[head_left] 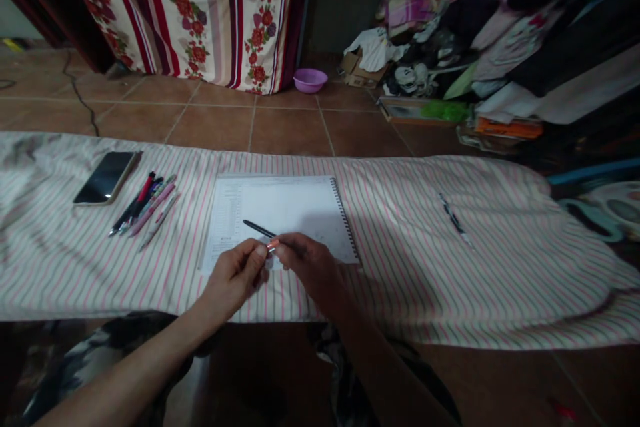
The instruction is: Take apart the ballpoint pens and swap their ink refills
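Observation:
My left hand (240, 267) and my right hand (313, 267) meet over the near edge of an open spiral notebook (295, 197). Between their fingertips is a small, shiny orange-pink piece (273, 245), pinched from both sides; most of it is hidden by the fingers. Just beyond the fingers a black pen (257, 227) slants over the page, its near end running behind my right hand, so I cannot tell whether that hand also holds it. The notebook's left strip carries print, and the rest of the sheet is mostly white, with a shadow at the right.
Left of the notebook lie several pens (147, 207) in a bunch and a phone (107, 178). Another pen (456, 221) is on the striped cloth (400, 213) to the right. Beyond stand a purple basin (310, 81), a floral curtain (215, 13) and piled clothes (425, 7).

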